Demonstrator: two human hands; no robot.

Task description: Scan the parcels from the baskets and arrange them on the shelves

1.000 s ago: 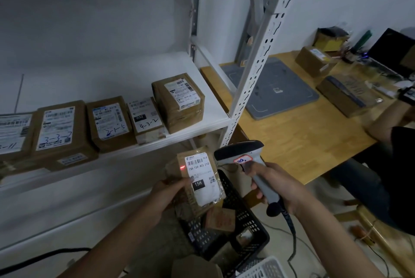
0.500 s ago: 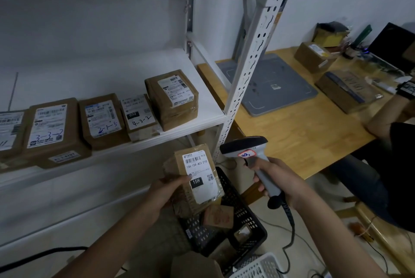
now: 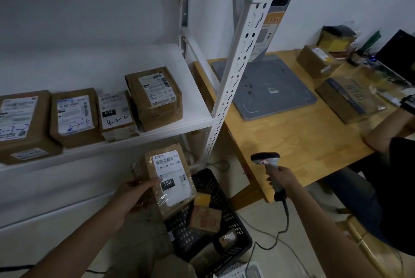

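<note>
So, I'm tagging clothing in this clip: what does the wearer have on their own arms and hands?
Nothing that shows. The left hand and right hand are ungloved. The left forearm and right forearm are uncovered to the frame edge, with no sleeve, watch or band in view. The light is too dim to tell about rings.

parcel: brown cardboard, glossy tape
shelf: white painted metal
bench: wood, matt
basket: black plastic
</note>
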